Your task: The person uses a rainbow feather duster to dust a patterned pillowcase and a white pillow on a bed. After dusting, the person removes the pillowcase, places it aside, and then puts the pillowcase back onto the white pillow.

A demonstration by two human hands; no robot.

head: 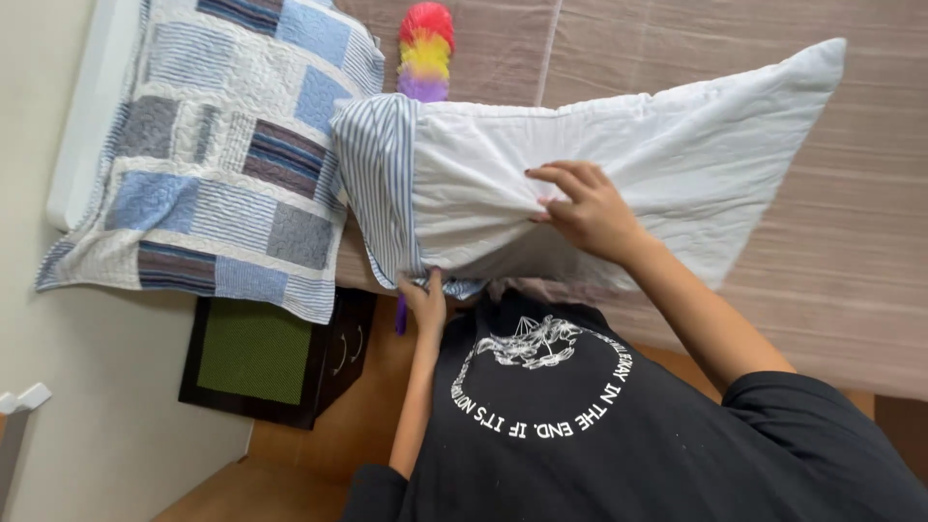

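A white pillow [677, 164] lies across the bed, its left end inside a blue-and-white striped pillowcase [379, 164]. My left hand [425, 302] pinches the lower open edge of the pillowcase at the bed's near side. My right hand [585, 208] rests on the middle of the pillow, fingers curled into its fabric and pointing toward the case. My black printed T-shirt [580, 425] fills the bottom of the view.
A blue, grey and white patchwork pillow [213, 164] lies to the left on the bed. A rainbow-coloured duster [426, 48] lies behind the pillows on the brownish sheet [831, 271]. A dark nightstand with a green top [256, 353] stands on the wooden floor by the wall.
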